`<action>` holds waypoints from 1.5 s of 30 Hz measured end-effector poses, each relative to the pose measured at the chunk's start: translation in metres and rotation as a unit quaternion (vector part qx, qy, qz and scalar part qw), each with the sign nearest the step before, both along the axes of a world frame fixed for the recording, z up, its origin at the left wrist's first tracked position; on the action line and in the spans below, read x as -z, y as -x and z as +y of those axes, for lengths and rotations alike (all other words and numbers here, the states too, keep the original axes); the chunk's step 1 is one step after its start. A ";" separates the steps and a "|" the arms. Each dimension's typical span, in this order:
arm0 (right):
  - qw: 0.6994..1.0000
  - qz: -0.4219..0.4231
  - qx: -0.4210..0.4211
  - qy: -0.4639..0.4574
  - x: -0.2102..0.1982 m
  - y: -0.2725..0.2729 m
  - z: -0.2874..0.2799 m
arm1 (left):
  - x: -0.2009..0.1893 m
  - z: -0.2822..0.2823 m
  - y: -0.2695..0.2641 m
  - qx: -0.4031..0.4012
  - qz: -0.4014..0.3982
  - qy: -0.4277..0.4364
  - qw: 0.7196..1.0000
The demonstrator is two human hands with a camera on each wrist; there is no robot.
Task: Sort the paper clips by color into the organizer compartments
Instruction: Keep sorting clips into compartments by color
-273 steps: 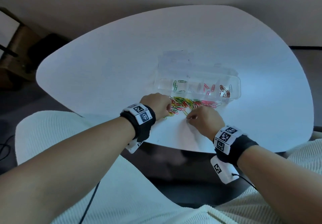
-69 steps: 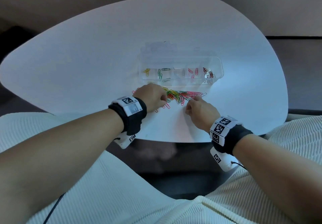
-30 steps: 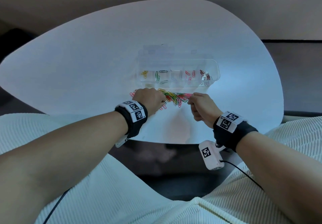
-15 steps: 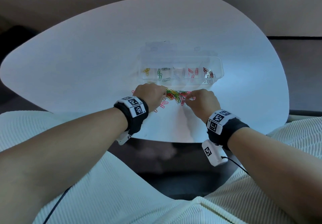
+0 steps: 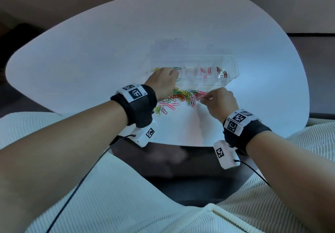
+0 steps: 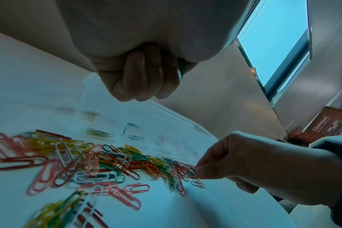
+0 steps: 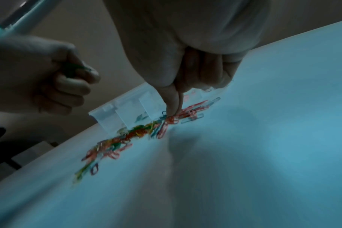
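I see the clear organizer holding yellow, green, pink and red clips in separate compartments. My left hand pinches a green clip above it; my right hand pinches into the mixed pile on the table.

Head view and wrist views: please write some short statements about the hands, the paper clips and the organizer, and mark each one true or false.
1. The left hand holds a green paper clip above the organizer. True.
2. The right hand rests inside the organizer. False: its fingertips pinch at the pile of loose paper clips on the table.
3. The pile lies on the near side of the organizer. True.
4. The organizer is opaque black. False: it is clear plastic.
5. All clips are already sorted. False: many mixed colours lie loose on the table.
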State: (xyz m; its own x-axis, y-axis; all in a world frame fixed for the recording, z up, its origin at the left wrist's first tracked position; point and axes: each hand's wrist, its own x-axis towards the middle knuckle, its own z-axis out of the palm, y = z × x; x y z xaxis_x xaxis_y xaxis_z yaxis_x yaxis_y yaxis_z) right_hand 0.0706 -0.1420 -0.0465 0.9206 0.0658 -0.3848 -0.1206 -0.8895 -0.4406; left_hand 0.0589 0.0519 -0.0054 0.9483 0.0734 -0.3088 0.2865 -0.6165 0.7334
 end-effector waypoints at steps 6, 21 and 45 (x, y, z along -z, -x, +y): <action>0.976 0.134 0.095 -0.141 -0.022 -0.004 0.003 | -0.001 0.003 0.003 0.025 0.009 0.092 0.995; 0.762 0.302 0.199 -0.537 -0.092 -0.033 0.047 | -0.020 0.023 -0.011 -0.133 -0.032 0.252 0.958; 0.826 0.296 0.237 -0.418 -0.070 -0.070 0.089 | -0.019 0.020 -0.027 -0.281 0.140 0.404 0.859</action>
